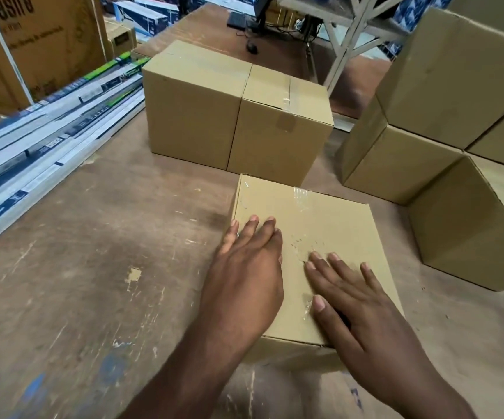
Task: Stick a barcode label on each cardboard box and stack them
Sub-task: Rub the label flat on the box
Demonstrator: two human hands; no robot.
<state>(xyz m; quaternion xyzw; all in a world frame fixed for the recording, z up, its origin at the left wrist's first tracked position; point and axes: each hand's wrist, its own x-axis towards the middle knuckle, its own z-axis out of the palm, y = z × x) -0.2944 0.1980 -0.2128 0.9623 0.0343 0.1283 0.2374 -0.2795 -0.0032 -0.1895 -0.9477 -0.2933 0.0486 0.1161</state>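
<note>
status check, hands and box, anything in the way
Left hand and right hand flat on near box, fingers straight. No barcode label visible on its top. Two boxes behind, nothing blocking.

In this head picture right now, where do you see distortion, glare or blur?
Head view: the wide lens bends the stacked boxes at the right edge, so they seem to lean; soft glare sits on the clear tape of the near box; the left hand and right hand, flat on it, look slightly smeared; the light is even, with a faint shadow beside the box.
</note>
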